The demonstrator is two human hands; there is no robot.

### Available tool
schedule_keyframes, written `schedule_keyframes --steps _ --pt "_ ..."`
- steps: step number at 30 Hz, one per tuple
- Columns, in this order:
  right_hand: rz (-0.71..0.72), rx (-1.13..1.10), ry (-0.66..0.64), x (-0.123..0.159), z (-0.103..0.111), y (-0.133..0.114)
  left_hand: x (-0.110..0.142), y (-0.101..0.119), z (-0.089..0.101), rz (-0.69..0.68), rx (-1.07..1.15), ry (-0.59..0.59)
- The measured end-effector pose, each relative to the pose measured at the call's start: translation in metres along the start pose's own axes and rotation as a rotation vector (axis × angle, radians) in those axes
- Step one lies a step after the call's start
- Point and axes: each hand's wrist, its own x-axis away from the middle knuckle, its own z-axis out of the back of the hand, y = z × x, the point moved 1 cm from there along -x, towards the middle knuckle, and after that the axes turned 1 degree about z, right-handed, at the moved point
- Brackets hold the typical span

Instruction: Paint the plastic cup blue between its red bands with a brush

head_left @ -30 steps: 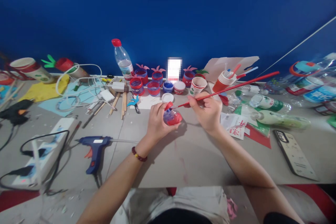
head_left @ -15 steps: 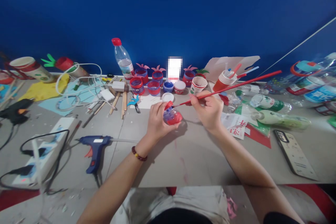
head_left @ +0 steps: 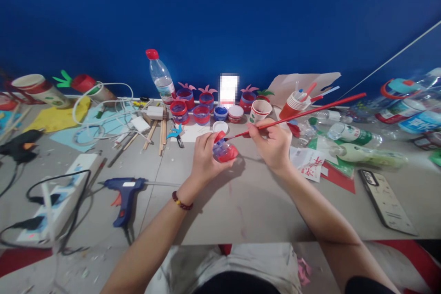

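Note:
In my left hand [head_left: 205, 156] I hold a small clear plastic bottle piece [head_left: 222, 150] with red ends and blue paint marks on its side. My right hand [head_left: 274, 142] grips a long red paintbrush [head_left: 310, 112] like a pen, its dark tip touching or very close to the piece's upper edge. Just behind the hands stand an open jar of blue paint [head_left: 221, 114], a second small jar [head_left: 235, 114] and a white lid [head_left: 220, 127]. Several red and blue painted cups [head_left: 201, 115] are lined up behind, some with pink paper tops.
A blue glue gun [head_left: 127, 193] and a white power strip [head_left: 62, 200] lie on the left. A tall bottle [head_left: 161, 78] stands at the back. To the right are a paper cup [head_left: 260, 111], cups with straws [head_left: 292, 104], plastic bottles [head_left: 356, 135] and a phone [head_left: 387, 202].
Brush and right hand have shifted very slightly left, and the plastic piece has turned a little in my left hand. Everything else stays put.

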Motion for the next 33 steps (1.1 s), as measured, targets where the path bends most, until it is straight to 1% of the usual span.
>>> schedule_keyframes --steps 3,6,9,14,17,19,21,22,24,28,30,33 --pt "-0.072 -0.066 -0.006 0.0018 0.0007 0.0001 0.0000 -0.0008 0.0000 -0.001 -0.003 0.007" --pt "-0.117 -0.141 -0.073 0.0034 -0.0011 -0.0026 -0.0004 -0.0005 0.0008 -0.012 -0.002 0.019" --pt "-0.063 -0.112 -0.091 0.0029 -0.0028 -0.0037 -0.0010 -0.0001 0.0016 -0.017 -0.006 0.027" --pt "0.027 -0.015 -0.011 0.0003 -0.0014 0.0005 -0.0008 -0.0004 0.0012 0.002 -0.024 0.014" --pt "0.011 -0.011 0.012 0.0008 0.0002 0.0014 -0.0005 -0.0002 0.0006 0.022 -0.014 -0.004" --pt "-0.050 -0.068 -0.013 0.0023 -0.0001 0.0007 -0.0002 0.0001 0.0006 0.017 -0.013 -0.009" --pt "-0.108 -0.145 -0.069 0.0039 -0.0019 -0.0010 0.0001 0.0000 0.0007 0.005 -0.014 -0.008" --pt "-0.116 -0.173 -0.097 0.0044 -0.0030 -0.0021 0.0002 -0.0002 0.0009 0.001 -0.013 -0.004" --pt "-0.085 -0.184 -0.121 0.0045 -0.0048 -0.0042 0.0001 -0.0010 0.0014 0.005 -0.007 0.004" --pt "0.000 -0.081 -0.076 0.0021 -0.0039 -0.0039 -0.0005 -0.0023 0.0022 0.015 -0.015 0.008" --pt "0.003 -0.041 -0.045 0.0009 -0.0019 -0.0021 -0.0007 -0.0024 0.0022 0.018 -0.027 0.002" --pt "-0.036 -0.054 -0.016 0.0009 0.0009 -0.0005 -0.0005 -0.0022 0.0017 0.027 -0.036 0.001"
